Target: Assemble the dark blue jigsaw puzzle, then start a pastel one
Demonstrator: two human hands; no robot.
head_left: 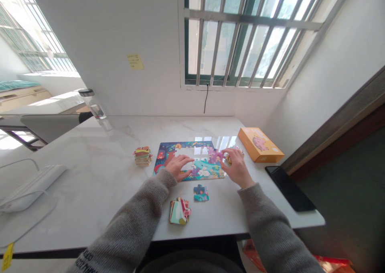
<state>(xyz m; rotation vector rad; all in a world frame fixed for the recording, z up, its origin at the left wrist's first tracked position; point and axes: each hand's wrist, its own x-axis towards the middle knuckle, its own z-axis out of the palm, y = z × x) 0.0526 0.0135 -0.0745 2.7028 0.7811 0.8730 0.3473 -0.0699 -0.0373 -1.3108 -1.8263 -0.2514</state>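
A partly assembled jigsaw puzzle [207,170] lies flat on the table, with a bare gap inside its colourful border. My left hand [179,168] rests over its left and lower part, thumb and fingers apart, with nothing visible held. At the puzzle's right edge is my right hand [237,168], fingers curved and apart from the thumb. Patterned puzzle pieces [228,159] show in the space between them, partly hidden by the hand. Closer to me lie a small group of blue-green puzzle pieces [201,193] and a stack of pieces [179,211].
Another stack of pieces [142,156] stands left of the puzzle. An orange box [260,145] and a black phone [290,188] lie at right. A white power strip [33,186] with cables is far left, and a clear bottle [92,104] stands at the back left.
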